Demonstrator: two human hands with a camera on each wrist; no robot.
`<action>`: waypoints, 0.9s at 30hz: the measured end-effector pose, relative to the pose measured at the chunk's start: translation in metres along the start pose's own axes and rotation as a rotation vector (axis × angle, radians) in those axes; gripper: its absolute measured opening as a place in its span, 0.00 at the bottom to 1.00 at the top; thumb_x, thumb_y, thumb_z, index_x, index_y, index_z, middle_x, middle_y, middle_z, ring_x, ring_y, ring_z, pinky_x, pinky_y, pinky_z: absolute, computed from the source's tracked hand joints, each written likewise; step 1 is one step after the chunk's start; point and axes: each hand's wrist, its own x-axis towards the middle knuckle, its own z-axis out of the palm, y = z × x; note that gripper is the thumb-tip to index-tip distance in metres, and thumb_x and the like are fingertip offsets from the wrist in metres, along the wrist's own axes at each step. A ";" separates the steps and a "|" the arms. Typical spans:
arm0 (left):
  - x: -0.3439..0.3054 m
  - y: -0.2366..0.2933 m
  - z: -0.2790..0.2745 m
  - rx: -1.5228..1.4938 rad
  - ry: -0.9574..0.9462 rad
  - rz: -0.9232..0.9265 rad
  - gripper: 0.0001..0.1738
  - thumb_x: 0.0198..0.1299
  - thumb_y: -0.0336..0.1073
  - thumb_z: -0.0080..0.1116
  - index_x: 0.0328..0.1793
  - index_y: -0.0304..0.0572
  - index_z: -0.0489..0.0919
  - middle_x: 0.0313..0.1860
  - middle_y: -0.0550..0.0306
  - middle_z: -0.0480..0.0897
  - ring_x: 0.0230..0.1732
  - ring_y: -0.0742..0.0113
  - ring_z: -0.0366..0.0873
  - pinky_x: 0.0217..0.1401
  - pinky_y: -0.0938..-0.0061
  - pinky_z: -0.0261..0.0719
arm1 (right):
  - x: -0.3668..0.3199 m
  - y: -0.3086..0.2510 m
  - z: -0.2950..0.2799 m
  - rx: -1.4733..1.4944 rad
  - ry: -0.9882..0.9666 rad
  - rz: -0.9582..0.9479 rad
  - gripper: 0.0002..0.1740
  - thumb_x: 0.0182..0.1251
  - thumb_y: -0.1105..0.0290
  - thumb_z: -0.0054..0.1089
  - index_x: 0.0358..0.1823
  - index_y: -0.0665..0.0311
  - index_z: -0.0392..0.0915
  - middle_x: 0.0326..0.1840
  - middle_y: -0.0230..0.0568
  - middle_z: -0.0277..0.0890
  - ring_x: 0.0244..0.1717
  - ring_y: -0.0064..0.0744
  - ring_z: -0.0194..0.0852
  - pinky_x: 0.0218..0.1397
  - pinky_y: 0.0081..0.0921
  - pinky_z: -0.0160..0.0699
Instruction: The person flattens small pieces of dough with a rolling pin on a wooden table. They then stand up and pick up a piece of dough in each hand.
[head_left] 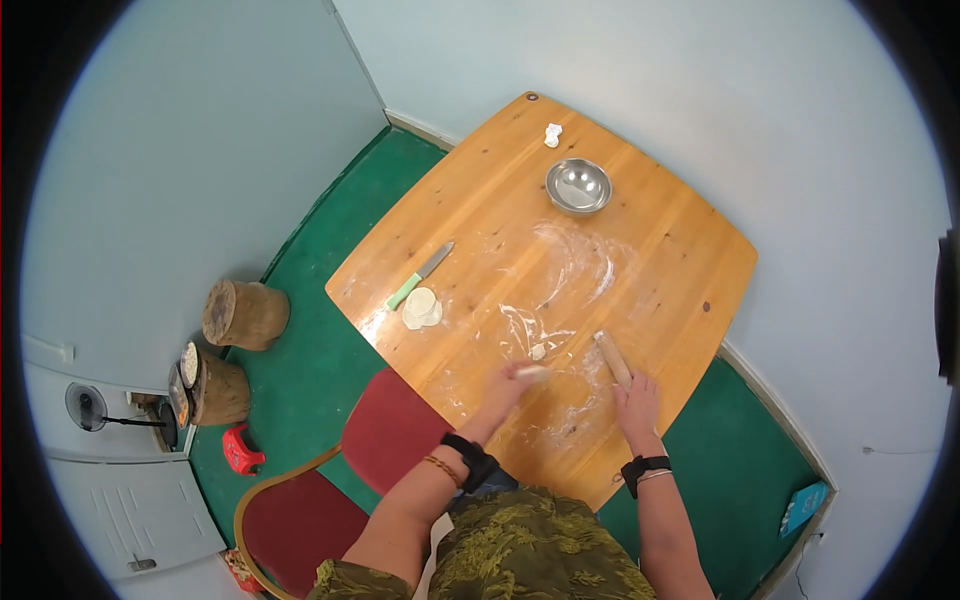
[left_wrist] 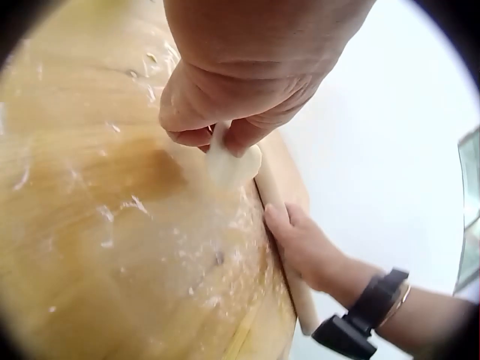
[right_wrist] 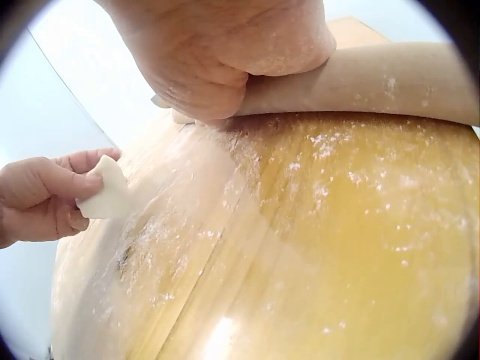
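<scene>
I see left hand (head_left: 505,390) pinching dough piece (head_left: 533,373) above near side of table (head_left: 670,270); right hand (head_left: 638,405) grips rolling pin (head_left: 611,356) at right. Too hard pinch may tear soft dough; loose right grip may let pin roll away.

Left grip (head_left: 507,388) pinched in midair — right grip (head_left: 638,402) curled, palm down.

Leafy olive-green top (head_left: 545,550), black wrist straps (head_left: 472,463).
Behind the left grip (head_left: 507,392), past the strap, a braided orange-brown bracelet (head_left: 443,471); behind the right grip (head_left: 638,402), past the strap, a thin pale bangle (left_wrist: 397,304).
</scene>
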 end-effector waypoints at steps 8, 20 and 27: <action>0.065 0.040 -0.144 -0.231 0.450 0.097 0.25 0.60 0.25 0.59 0.64 0.43 0.72 0.52 0.56 0.81 0.41 0.72 0.79 0.33 0.76 0.73 | -0.001 0.001 0.002 -0.010 0.003 0.011 0.26 0.59 0.63 0.67 0.55 0.64 0.69 0.52 0.51 0.70 0.55 0.53 0.66 0.57 0.43 0.70; 0.026 -0.009 -0.081 0.620 0.598 0.494 0.21 0.56 0.22 0.54 0.59 0.36 0.74 0.53 0.39 0.76 0.54 0.45 0.74 0.57 0.61 0.73 | 0.000 -0.003 -0.004 -0.043 -0.040 0.000 0.26 0.60 0.61 0.65 0.55 0.67 0.69 0.49 0.54 0.71 0.52 0.55 0.68 0.57 0.45 0.67; 0.030 0.010 0.019 0.712 0.194 0.739 0.13 0.56 0.22 0.56 0.48 0.36 0.79 0.46 0.41 0.79 0.52 0.44 0.75 0.52 0.62 0.75 | 0.000 -0.003 -0.001 -0.104 0.003 -0.007 0.27 0.57 0.59 0.68 0.54 0.63 0.71 0.51 0.47 0.74 0.52 0.49 0.70 0.58 0.41 0.68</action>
